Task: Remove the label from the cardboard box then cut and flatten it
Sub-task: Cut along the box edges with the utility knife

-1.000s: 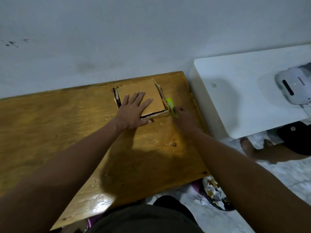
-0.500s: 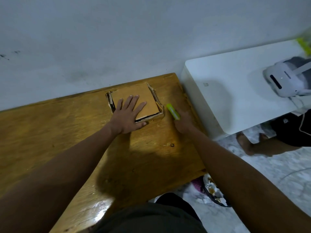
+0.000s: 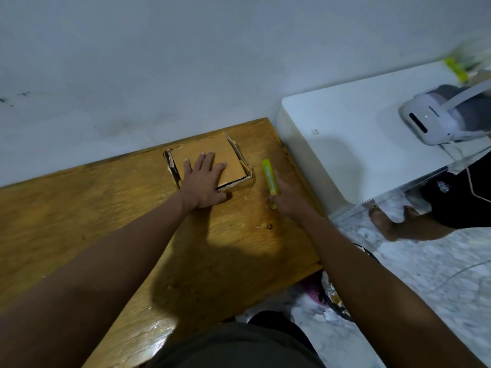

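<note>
Right hand (image 3: 288,199) with the yellow-green utility knife (image 3: 270,179) has pulled away from the flattened cardboard box (image 3: 212,162): a second ago the knife sat against the box edge, now bare wood shows between them. More of the knife body shows ahead of the fingers than before. Left hand (image 3: 203,183) has slid slightly back, palm now over the box's near edge.
</note>
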